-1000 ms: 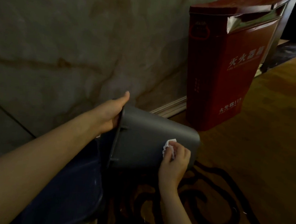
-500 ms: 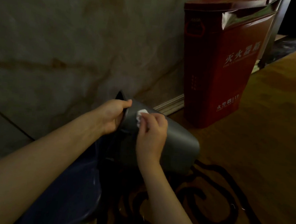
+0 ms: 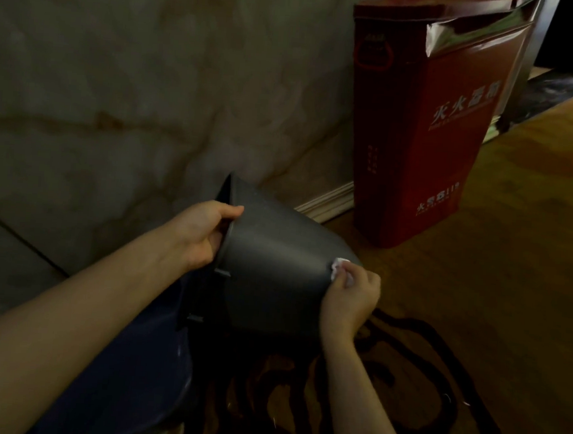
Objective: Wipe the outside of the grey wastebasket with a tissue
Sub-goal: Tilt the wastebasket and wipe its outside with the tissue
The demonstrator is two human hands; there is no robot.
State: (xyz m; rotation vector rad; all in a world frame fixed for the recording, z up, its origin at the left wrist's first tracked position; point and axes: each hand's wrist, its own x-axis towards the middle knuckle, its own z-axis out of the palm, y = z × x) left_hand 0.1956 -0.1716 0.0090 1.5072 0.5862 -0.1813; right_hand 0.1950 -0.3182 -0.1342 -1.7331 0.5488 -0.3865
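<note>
A red box [image 3: 430,132] standing against the marble wall [image 3: 118,86] bears pale Chinese characters and the digits "119" low on its front; smaller print is unreadable. Just left of it, the grey wastebasket [image 3: 274,273] is held tipped on its side above a patterned rug [image 3: 402,377], its rim pointing up and left, its base down and right. The left hand [image 3: 202,234] grips the rim; the right hand [image 3: 350,296] presses a crumpled white tissue [image 3: 339,268] against the base edge. Bare wooden floor [image 3: 512,266] lies open to the right.
</note>
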